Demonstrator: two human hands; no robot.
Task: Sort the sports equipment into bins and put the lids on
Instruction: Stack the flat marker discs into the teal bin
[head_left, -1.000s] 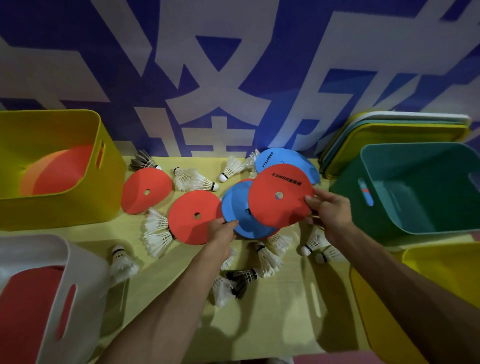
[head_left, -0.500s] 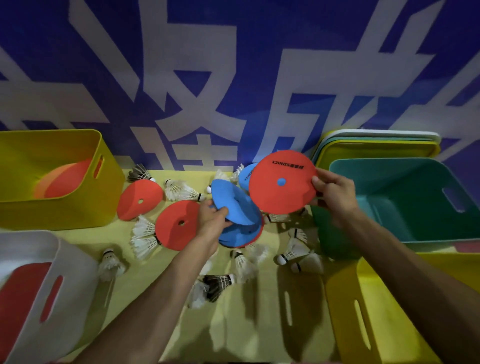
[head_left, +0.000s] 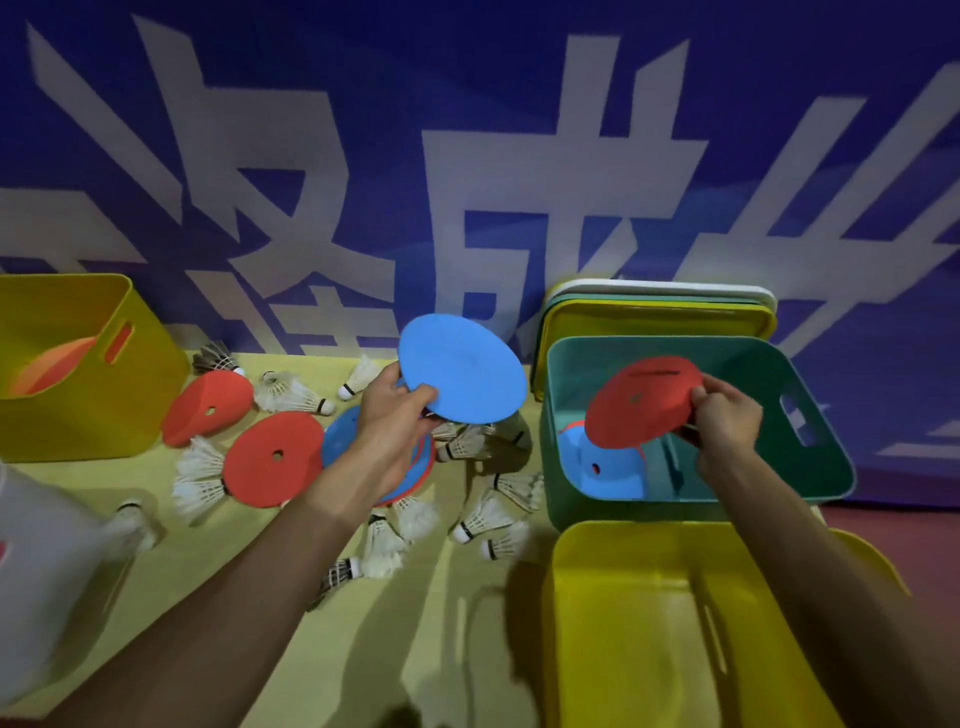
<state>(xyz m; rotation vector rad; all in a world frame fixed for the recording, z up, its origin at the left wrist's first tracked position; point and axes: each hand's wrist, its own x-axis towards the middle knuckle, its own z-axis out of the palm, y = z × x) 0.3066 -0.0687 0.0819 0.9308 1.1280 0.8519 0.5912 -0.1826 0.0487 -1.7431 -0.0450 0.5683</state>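
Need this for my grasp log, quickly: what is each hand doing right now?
Left hand: fingers curled, grips the blue disc, held up.
Right hand: fingers pinch the red disc over the teal bin.

Two bare forearms (head_left: 260, 571) reach up from the lower edge of the frame. The left hand (head_left: 392, 415), at centre, pinches a blue disc (head_left: 462, 371) by its rim; the right hand (head_left: 727, 423), right of centre, grips a red disc (head_left: 636, 408), fingers curled.
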